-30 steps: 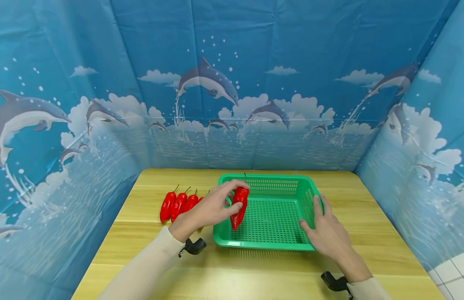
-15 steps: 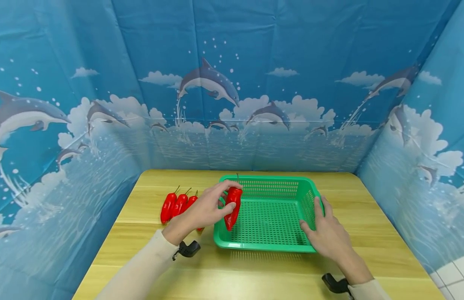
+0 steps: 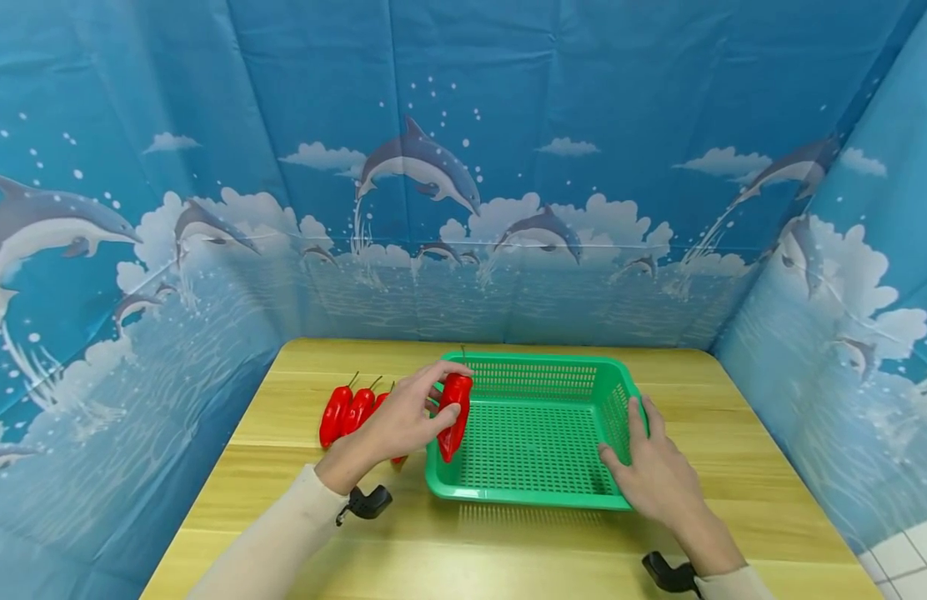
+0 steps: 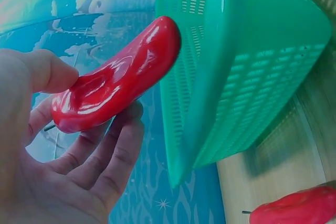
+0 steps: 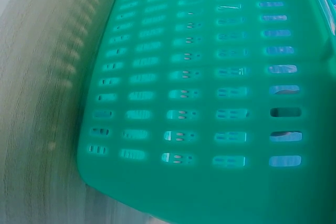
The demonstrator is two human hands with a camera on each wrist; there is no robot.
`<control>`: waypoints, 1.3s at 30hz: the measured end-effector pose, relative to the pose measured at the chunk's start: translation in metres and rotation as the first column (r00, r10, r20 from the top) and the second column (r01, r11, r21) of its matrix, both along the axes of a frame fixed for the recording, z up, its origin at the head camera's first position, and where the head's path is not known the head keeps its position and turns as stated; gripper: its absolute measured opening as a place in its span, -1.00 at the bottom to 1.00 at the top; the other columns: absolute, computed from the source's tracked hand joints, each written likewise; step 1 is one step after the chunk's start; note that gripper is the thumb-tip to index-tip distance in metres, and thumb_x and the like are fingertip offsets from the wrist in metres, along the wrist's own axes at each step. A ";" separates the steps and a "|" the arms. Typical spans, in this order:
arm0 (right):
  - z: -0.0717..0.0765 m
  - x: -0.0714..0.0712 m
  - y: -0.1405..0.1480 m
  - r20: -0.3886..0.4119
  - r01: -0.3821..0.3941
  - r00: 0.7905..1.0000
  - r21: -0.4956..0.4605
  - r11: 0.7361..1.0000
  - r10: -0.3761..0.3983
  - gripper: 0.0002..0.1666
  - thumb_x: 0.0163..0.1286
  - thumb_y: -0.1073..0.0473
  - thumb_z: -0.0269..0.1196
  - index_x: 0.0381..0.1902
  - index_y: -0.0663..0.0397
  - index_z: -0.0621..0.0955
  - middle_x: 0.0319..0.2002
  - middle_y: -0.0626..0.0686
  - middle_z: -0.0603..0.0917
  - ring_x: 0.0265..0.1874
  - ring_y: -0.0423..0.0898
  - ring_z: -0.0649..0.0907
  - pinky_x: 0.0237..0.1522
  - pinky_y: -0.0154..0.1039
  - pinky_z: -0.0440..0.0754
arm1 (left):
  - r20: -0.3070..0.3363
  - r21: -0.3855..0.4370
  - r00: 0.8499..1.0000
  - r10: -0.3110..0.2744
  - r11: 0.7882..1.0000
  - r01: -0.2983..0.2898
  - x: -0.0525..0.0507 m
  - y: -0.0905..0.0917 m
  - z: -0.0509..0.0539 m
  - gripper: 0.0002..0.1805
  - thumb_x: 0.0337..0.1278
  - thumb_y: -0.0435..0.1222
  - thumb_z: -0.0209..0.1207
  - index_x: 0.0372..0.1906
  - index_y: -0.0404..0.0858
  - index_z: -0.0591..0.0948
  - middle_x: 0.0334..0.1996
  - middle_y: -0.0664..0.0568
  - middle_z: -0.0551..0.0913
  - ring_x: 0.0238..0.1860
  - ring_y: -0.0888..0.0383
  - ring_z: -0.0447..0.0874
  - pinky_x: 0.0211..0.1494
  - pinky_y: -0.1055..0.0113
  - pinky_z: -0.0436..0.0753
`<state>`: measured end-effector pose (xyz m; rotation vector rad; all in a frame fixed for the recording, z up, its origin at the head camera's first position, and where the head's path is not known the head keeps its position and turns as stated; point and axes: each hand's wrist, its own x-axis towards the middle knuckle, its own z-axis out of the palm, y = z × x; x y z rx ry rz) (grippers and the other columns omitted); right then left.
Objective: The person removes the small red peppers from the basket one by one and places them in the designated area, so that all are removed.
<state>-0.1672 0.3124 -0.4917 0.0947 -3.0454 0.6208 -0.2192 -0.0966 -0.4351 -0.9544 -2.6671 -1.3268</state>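
Observation:
Between the thumb and fingers of my left hand point(image 3: 399, 421) is a glossy red pepper point(image 3: 454, 417), stem up and tip down, over the left rim of a green plastic basket point(image 3: 538, 500). The left wrist view shows the same pepper point(image 4: 121, 77) pinched near its stem end, apart from the basket wall point(image 4: 262, 93). My right hand point(image 3: 662, 471) grips the basket's right rim, thumb on the inner side and fingers outside. Only the slotted basket side point(image 5: 205, 93) fills most of the right wrist view; the hand is not seen there.
Several more red peppers point(image 3: 336, 415) lie side by side on the wooden table point(image 3: 508, 554), left of the basket, some partly behind my left hand. One loose pepper point(image 4: 299, 206) shows low in the left wrist view. A dolphin-print curtain point(image 3: 538, 292) encloses the table.
My left hand has moved left with the red pepper, from over the basket's inside to its left rim. The right hand and the basket have stayed nearly in place.

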 end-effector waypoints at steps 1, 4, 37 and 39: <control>0.000 0.000 0.000 0.001 0.001 1.000 0.001 1.000 -0.001 0.27 0.80 -0.25 0.25 0.93 0.34 -0.18 0.88 0.56 -0.18 -0.31 0.15 0.73 -0.57 -0.09 0.48 | 0.002 0.001 1.000 0.005 1.000 -0.005 0.000 -0.001 0.000 -0.43 0.69 -0.28 0.27 0.63 0.13 0.54 0.36 0.06 0.73 0.03 0.11 0.84 0.13 0.20 0.90; 0.000 0.000 0.000 -0.001 0.001 1.000 0.005 1.000 -0.001 0.28 0.80 -0.26 0.25 0.93 0.35 -0.18 0.88 0.56 -0.17 -0.29 0.17 0.75 -0.56 -0.09 0.48 | 0.012 0.009 1.000 0.016 1.000 -0.016 0.001 -0.005 -0.001 -0.43 0.69 -0.28 0.25 0.62 0.16 0.54 0.36 0.08 0.73 0.02 0.13 0.84 0.15 0.17 0.89; -0.002 0.001 0.000 -0.031 0.003 1.000 0.011 1.000 -0.002 0.27 0.79 -0.24 0.27 0.92 0.37 -0.14 0.86 0.59 -0.11 -0.20 0.31 0.78 -0.56 -0.10 0.48 | -0.043 -0.039 0.987 0.155 0.987 -0.157 0.002 -0.041 -0.008 -0.32 0.72 -0.25 0.28 0.77 0.12 0.49 0.55 0.05 0.66 0.10 0.06 0.79 -0.02 0.24 0.83; -0.002 0.001 0.000 -0.026 0.002 1.000 0.011 1.000 -0.002 0.27 0.79 -0.24 0.26 0.92 0.37 -0.15 0.86 0.59 -0.12 -0.20 0.31 0.77 -0.56 -0.10 0.48 | -0.037 -0.041 0.985 0.167 0.985 -0.169 0.002 -0.043 -0.009 -0.32 0.72 -0.25 0.29 0.77 0.14 0.48 0.52 0.05 0.67 0.09 0.07 0.79 0.00 0.24 0.84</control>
